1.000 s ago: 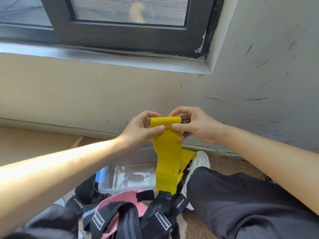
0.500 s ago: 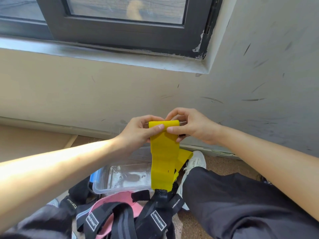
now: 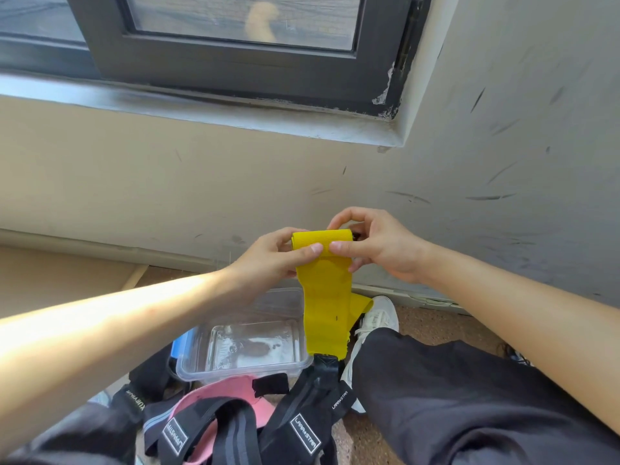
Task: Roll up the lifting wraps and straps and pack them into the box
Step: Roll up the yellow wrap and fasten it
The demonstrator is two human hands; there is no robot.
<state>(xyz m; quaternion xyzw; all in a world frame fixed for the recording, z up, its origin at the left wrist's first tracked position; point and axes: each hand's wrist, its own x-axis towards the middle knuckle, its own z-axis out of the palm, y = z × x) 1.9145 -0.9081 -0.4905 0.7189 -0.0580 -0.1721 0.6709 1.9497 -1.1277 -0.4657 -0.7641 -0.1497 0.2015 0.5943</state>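
Note:
A yellow wrap (image 3: 325, 297) hangs in front of me, its top end turned into a small roll. My left hand (image 3: 271, 260) pinches the roll's left side and my right hand (image 3: 375, 243) pinches its right side, thumbs on the front. The loose tail drops to a black end piece just above the pile. Below stands a clear plastic box (image 3: 245, 344) with nothing in it. In front of the box lies a heap of black straps (image 3: 302, 427) with white labels over a pink wrap (image 3: 231, 394).
I sit on the floor against a scuffed wall (image 3: 503, 162) under a dark window frame (image 3: 235, 68). My right leg in black trousers (image 3: 453, 397) and a white shoe (image 3: 375, 323) lie right of the box. A blue lid edge (image 3: 181, 344) shows at the box's left.
The roll at the top of the yellow wrap has grown slightly as both hands turned it, and the hanging tail has risen a little. The box and strap pile stayed where they were.

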